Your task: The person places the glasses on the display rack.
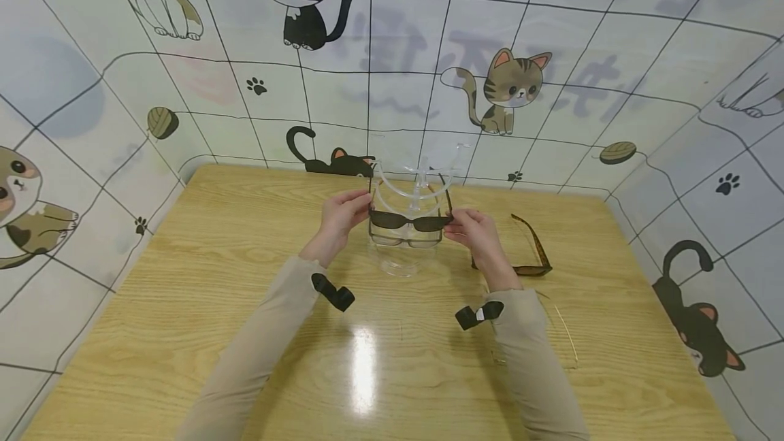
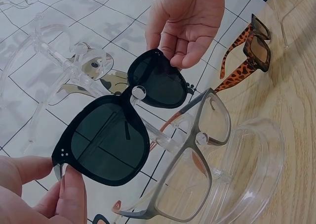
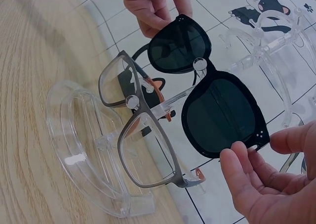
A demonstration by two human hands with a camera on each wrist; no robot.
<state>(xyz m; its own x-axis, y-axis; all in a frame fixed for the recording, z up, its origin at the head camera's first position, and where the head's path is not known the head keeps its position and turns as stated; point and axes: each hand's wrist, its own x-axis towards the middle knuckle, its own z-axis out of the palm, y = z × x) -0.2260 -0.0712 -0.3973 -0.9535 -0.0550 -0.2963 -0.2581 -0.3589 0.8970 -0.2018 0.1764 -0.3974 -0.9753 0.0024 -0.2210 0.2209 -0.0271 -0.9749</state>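
A: From the head view, we've got black sunglasses (image 1: 410, 222) at centre, in front of a clear stand (image 1: 420, 186)! Left hand (image 1: 343, 215) at nine o'clock, right hand (image 1: 482, 239) at three, one at each side of the frame.

B: And it's crowded! Grey-framed glasses (image 1: 405, 242) sit just below, at six o'clock. Tortoiseshell sunglasses (image 1: 540, 250) lie on the wooden table (image 1: 184, 332) past three, partly behind the right arm. Thin gold-rimmed glasses (image 1: 567, 333) at four, the right sleeve (image 1: 520, 332) covering part of them.

A: Over to the left wrist! The left hand pinches a front corner at about seven o'clock, thumb against fingers; the right hand is on the far corner at one.

B: Grey frame close by at four, tortoiseshell pair farther off at two. A round clear knob shows right at the dark bridge!

A: Right wrist now: the right hand pinches its corner at five, the left hand sits at eleven.

B: Grey pair at eight, and the stand's curved base beyond it, same direction!
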